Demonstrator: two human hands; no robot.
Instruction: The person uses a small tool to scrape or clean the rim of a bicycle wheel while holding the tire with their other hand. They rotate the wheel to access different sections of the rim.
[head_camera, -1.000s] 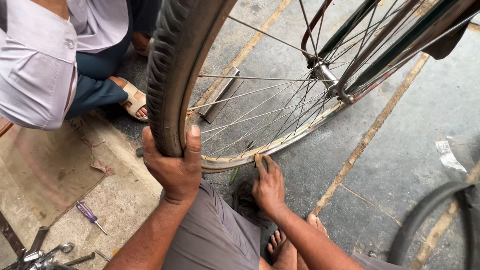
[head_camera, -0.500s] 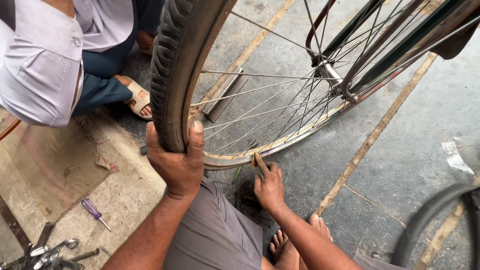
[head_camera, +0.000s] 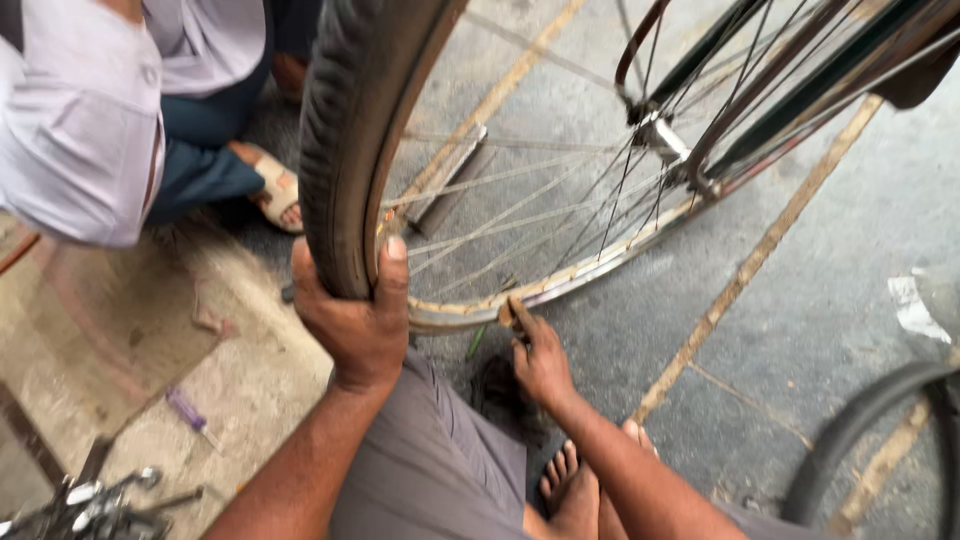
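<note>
Left hand (head_camera: 352, 318) is clenched around the black tyre (head_camera: 350, 140) at centre frame, thumb up on the rim (head_camera: 560, 285) side. Right hand (head_camera: 540, 360) pinches something small at the rim's bottom edge, can't tell what. Best bet: keep the tyre steady and work the rim in small bites. Compared with earlier, the right hand sits slightly lower; the grip is unchanged.

Grey shorts (head_camera: 440, 470) — bare forearms, bare feet (head_camera: 570, 490)
</note>
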